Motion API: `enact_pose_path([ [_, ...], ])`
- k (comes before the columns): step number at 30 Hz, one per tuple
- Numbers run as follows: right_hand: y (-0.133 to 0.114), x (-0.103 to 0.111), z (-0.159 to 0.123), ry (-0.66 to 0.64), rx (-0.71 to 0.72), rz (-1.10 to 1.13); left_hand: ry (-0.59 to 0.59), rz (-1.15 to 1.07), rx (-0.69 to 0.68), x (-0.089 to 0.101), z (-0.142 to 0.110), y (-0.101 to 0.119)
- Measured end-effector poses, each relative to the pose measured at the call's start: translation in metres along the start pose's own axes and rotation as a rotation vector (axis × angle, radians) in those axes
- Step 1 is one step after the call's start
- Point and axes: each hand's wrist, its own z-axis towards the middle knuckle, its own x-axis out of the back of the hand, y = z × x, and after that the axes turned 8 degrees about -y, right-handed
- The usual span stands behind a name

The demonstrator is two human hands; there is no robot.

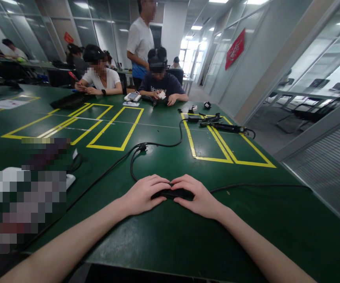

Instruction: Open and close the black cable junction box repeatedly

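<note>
My left hand [147,192] and my right hand [196,194] meet over a black oblong object [170,193] that lies low on the green tabletop. Thumbs press its near side while the fingers curl over the top from either end. Most of it is hidden under my hands, so its exact kind cannot be made out. One black cable [132,167] comes down behind my left hand. Another black cable [246,184] leads away from beside my right hand toward the table's right edge.
Yellow tape outlines [106,147] mark the green table [158,243]. A black plug [142,147] sits midway along the cords. Black rod-like devices [225,126] lie at the far right. White items [133,96] stand near two seated people; another person stands behind. The left foreground is pixelated.
</note>
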Motion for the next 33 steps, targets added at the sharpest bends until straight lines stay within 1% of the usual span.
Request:
enact_pose_path([
  [3, -0.0005, -0.0004, 0.0002, -0.003, 0.028, -0.033, 0.004, -0.013, 0.012, 0.0003, 0.0002, 0.0016],
  [7, 0.001, -0.0025, 0.0003, -0.001, 0.047, -0.077, 0.039, -0.022, 0.014, -0.0016, -0.0001, 0.0006],
  [13, 0.0057, -0.0083, 0.001, 0.078, 0.109, -0.083, 0.09, -0.078, 0.015, -0.0029, -0.0019, -0.0042],
  [21, 0.0025, -0.0069, 0.0026, 0.12, 0.1, -0.072, 0.163, -0.1, 0.024, -0.0029, -0.0028, -0.0036],
  [27, 0.0021, -0.0058, 0.0031, 0.07, 0.067, -0.05, 0.094, -0.133, 0.125, 0.0016, -0.0012, 0.0002],
  [33, 0.0036, -0.0065, 0.0027, 0.06, 0.06, -0.043, 0.087, -0.175, 0.143, 0.0037, -0.0013, 0.0014],
])
